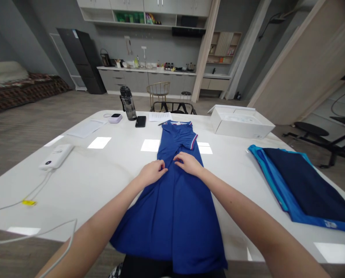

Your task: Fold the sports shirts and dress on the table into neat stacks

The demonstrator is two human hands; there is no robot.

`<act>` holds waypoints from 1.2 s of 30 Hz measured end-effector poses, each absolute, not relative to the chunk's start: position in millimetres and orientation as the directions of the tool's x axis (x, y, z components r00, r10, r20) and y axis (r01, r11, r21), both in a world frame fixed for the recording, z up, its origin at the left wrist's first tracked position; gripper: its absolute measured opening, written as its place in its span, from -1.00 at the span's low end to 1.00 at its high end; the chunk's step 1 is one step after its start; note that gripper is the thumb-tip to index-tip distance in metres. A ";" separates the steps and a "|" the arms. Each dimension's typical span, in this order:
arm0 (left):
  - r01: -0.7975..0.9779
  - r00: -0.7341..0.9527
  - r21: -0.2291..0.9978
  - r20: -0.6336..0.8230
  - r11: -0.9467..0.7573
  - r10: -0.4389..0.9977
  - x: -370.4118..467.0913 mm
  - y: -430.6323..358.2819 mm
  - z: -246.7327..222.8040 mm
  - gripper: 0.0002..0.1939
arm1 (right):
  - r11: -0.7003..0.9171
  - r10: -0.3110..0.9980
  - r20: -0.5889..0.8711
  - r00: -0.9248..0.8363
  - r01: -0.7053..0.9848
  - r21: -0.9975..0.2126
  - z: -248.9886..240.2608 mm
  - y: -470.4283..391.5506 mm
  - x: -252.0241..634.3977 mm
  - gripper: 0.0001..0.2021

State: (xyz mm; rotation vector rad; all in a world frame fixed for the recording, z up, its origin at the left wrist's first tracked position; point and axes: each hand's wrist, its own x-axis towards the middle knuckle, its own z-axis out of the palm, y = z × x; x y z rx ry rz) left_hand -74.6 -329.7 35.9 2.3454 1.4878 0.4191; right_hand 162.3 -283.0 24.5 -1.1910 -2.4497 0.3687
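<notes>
A blue short-sleeved shirt (191, 216) lies lengthwise on the white table (109, 170), its collar end away from me. One sleeve, with a red and white striped cuff, is folded over the upper part. The wide lower end hangs past the table's near edge. My left hand (153, 172) rests at the shirt's left side, midway along, its fingers curled and closed on the fabric. Close by, my right hand (189, 163) has thumb and fingers bent together on the cloth just below the sleeve. The fingertips' exact hold is partly hidden.
Folded blue and navy clothes (302, 185) lie at the right. Behind them stands an open white box (239, 127). Toward the back are a water bottle (128, 104), a phone (140, 121) and papers (87, 128). A white power bank (56, 156) with a cable is at the left.
</notes>
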 end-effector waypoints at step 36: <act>0.637 0.468 0.693 0.002 -0.338 0.884 -81.3 -554.3 112.5 -0.88 | 0.704 0.668 0.134 -0.732 0.564 -0.432 78.2 -366.3 145.3 -0.84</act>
